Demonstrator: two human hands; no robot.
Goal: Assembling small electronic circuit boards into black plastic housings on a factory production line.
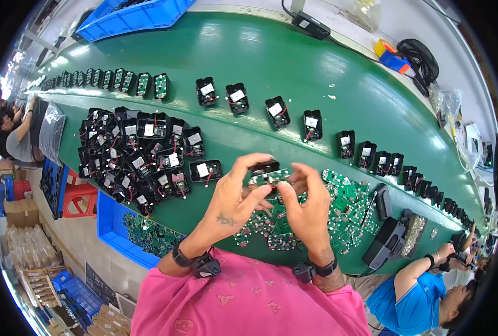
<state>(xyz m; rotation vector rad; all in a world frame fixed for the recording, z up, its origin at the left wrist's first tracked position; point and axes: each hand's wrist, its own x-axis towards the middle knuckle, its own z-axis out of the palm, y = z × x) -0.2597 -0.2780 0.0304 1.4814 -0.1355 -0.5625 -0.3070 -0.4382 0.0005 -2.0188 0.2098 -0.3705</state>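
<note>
My left hand (229,204) is closed around the side of a small black plastic housing (264,167), holding it above the bench. A green circuit board (268,178) lies tilted at the near side of that housing, and I cannot tell whether it is seated inside. The thumb of my right hand (308,210) presses at the board's near edge, its fingers curled along the right end. Beneath both hands spreads a pile of loose green circuit boards (349,210). Left of my left hand lies a heap of black housings (131,151) with white pads and red wires.
Across the green bench (221,50) runs a spaced row of open housings (277,112); farther left, the row holds green boards. A blue bin (114,235) of boards sits at the near left. Black devices (386,241) stand at right, near a person in blue (411,297).
</note>
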